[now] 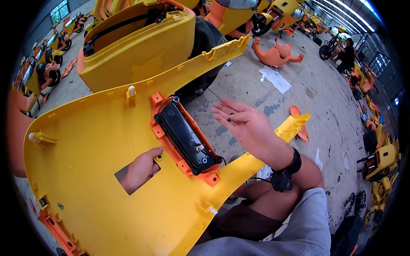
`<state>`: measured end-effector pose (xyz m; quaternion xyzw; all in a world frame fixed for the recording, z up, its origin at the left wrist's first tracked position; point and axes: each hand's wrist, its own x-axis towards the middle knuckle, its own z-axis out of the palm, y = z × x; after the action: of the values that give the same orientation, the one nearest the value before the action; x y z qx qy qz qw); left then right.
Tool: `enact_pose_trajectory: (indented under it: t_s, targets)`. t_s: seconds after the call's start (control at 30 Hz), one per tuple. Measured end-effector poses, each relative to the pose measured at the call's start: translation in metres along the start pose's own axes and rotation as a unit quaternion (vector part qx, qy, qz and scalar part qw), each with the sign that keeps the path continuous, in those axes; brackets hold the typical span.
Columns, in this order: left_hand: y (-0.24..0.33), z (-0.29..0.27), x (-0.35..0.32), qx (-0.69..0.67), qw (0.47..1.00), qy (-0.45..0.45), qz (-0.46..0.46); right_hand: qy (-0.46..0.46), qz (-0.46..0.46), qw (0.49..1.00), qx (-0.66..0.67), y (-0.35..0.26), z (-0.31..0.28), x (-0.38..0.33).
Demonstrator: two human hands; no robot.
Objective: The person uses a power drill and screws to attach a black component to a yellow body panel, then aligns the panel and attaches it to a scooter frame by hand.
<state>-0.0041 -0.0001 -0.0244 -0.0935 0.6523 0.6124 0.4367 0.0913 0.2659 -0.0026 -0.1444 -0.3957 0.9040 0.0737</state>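
Observation:
A large yellow plastic body panel (94, 115), inner side up, lies tilted before me. My left hand (143, 168) shows through its rectangular cutout, curled with the thumb at the upper right edge, gripping the panel; the rest of that arm is hidden beneath. An orange bracket (158, 128) holds a long black light-like unit (181, 134) between the panel's two arms. Right of it my right hand (252, 128) hovers palm up with its fingers stretched out. A small dark spot shows among those fingers; I cannot make out what it is.
A yellow scooter body (145, 55) with a black wheel stands just beyond the panel. On the concrete floor lie an orange plastic part (277, 53), white paper (276, 79) and a smaller orange piece (301, 128). Another person (345, 55) crouches far right. Scooters and parts line both sides.

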Motion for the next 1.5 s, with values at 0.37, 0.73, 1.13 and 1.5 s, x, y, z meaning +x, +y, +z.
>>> enact_pose_trajectory:
  t_s: [0.37, 0.73, 1.13, 1.5]
  targets:
    - [-0.005, -0.01, 0.011, 0.091, 0.996, -0.001, -0.009, -0.08, 0.096, 0.989, -0.079, 0.01, 0.013, -0.001]
    - [-0.008, -0.008, 0.015, 0.096, 0.995, 0.0, 0.008, -0.154, 0.139, 0.925, -0.318, 0.01, 0.031, -0.011]
    - [-0.01, -0.011, 0.008, 0.035, 0.999, -0.009, 0.002, -0.313, -0.287, 0.555, -0.716, 0.055, 0.027, -0.015]
    - [-0.018, -0.022, 0.028, 0.061, 0.998, -0.024, 0.016, -0.338, -0.367, 0.331, -0.801, 0.082, 0.034, -0.005]
